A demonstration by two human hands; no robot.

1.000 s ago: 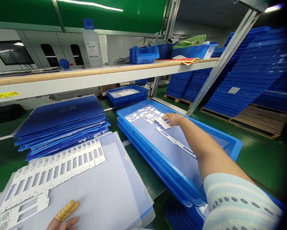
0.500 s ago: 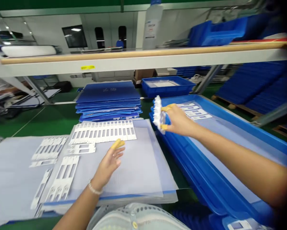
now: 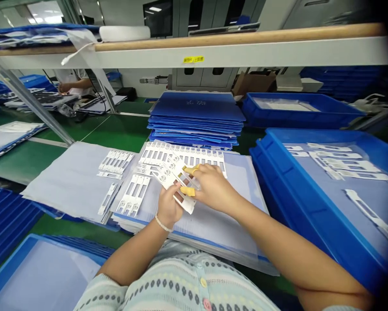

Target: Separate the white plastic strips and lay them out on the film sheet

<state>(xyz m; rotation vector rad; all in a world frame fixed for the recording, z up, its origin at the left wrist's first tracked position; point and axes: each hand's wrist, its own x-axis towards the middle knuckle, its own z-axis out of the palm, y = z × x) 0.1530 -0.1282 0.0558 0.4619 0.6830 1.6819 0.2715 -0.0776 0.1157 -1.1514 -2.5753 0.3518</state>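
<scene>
Several white slotted plastic strips [image 3: 171, 175] are held together, tilted, between my two hands above the sheet-covered stack [image 3: 210, 211]. My left hand [image 3: 170, 207] grips their near end from below, its thumb on top. My right hand [image 3: 210, 185], with yellow finger covers on thumb and fingers, is closed on their right side. Behind the hands a row of white slotted strips [image 3: 210, 156] lies flat on the stack. To the left lie a smaller group of strips [image 3: 134, 194] and, on the neighbouring sheet, another group [image 3: 116, 162] beside a single strip [image 3: 108, 198].
At the right stands a deep blue tray [image 3: 262, 160] with loose strips on its liner. A pile of blue boards [image 3: 197, 108] sits behind the work stack, a second blue tray [image 3: 297, 116] beyond. A shelf beam [image 3: 233, 52] crosses above. A person's arm [image 3: 82, 83] shows far left.
My right hand has come from over the right tray with its bundle of strips to the stack, where my left hand, open before, now grips them too. The view has swung left.
</scene>
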